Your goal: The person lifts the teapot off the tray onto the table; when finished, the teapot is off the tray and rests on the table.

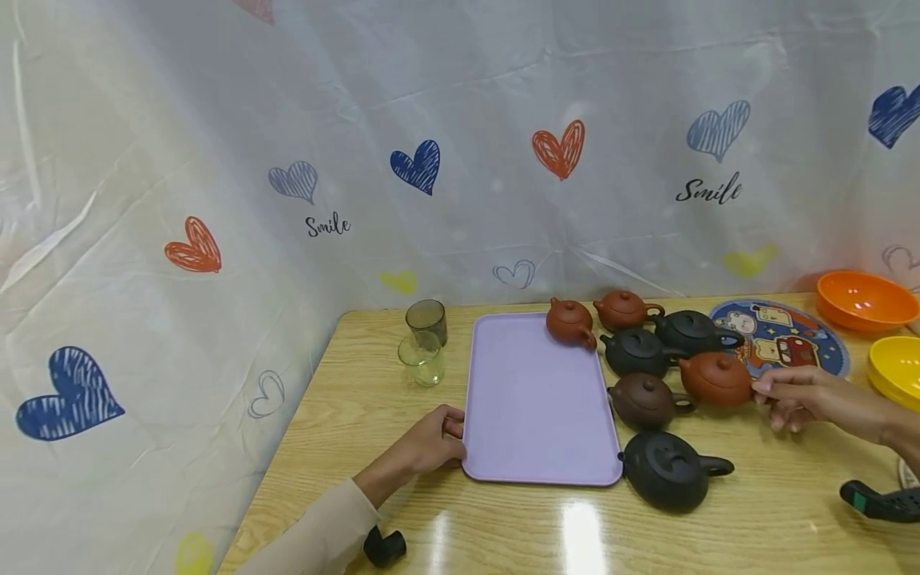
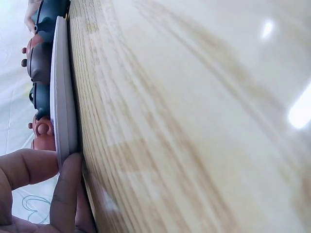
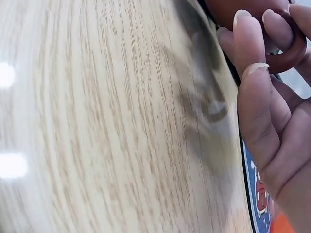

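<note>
Fingers (image 3: 252,43) of the right hand (image 1: 798,395) curl round the ring handle of the reddish teapot (image 1: 715,378) right of the lilac tray (image 1: 535,399), whose near-left edge the left hand (image 1: 431,443) grips.

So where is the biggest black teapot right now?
In the head view the biggest black teapot sits on the table, right of center, touching the purple tray's near right corner, just below the dark brown teapot.
</note>
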{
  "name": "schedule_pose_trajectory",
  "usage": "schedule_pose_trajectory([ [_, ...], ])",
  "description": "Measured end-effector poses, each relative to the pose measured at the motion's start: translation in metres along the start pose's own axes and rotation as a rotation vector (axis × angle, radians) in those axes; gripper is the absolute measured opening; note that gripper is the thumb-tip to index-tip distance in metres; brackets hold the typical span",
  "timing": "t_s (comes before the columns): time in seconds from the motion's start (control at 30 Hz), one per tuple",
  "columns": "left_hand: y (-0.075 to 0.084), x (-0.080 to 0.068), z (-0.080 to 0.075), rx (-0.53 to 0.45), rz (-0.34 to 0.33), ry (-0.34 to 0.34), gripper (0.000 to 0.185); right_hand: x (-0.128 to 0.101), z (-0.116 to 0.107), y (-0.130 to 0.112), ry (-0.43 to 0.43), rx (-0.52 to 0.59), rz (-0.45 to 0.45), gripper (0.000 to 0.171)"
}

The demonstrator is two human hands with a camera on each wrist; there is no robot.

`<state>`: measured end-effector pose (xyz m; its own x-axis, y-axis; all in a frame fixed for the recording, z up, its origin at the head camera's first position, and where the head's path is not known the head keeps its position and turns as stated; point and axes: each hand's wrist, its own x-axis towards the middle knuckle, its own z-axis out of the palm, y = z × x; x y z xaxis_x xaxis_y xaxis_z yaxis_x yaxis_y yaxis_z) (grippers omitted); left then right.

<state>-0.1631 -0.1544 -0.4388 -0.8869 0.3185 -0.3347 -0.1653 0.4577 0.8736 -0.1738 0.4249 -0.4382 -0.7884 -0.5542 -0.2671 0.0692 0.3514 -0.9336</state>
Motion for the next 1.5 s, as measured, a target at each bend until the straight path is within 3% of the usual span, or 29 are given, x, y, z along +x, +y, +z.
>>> schedule_pose_trajectory([
  [0.43, 0.004, 0.0, 0.0, -0.003, -0.01, -0.025, 0.063, 0.004, -0.001, 0.005, -0.026, 0.0, 0.026, 0.035],
  [0.67, 0.004, 0.002, -0.001, 0.005, 0.002, -0.034, 0.06, 0.003, -0.003, 0.003, 0.032, -0.085, 0.059, 0.036],
  [0.93, 0.003, 0.001, -0.001, 0.002, 0.002, -0.034, 0.061, 0.004, 0.0, -0.002, 0.137, -0.286, 0.121, 0.033],
  [1.17, 0.001, 0.001, -0.002, 0.017, -0.005, -0.029, 0.061, 0.004, 0.004, -0.006, 0.227, -0.296, 0.189, 0.024],
  [1.33, 0.001, 0.0, -0.001, 0.022, -0.006, -0.029, 0.061, 0.003, 0.003, -0.008, 0.248, -0.33, 0.223, 0.034],
  [1.5, 0.001, 0.0, -0.001, 0.014, -0.007, -0.029, 0.062, -0.002, -0.006, -0.016, 0.296, -0.426, 0.304, 0.063],
])
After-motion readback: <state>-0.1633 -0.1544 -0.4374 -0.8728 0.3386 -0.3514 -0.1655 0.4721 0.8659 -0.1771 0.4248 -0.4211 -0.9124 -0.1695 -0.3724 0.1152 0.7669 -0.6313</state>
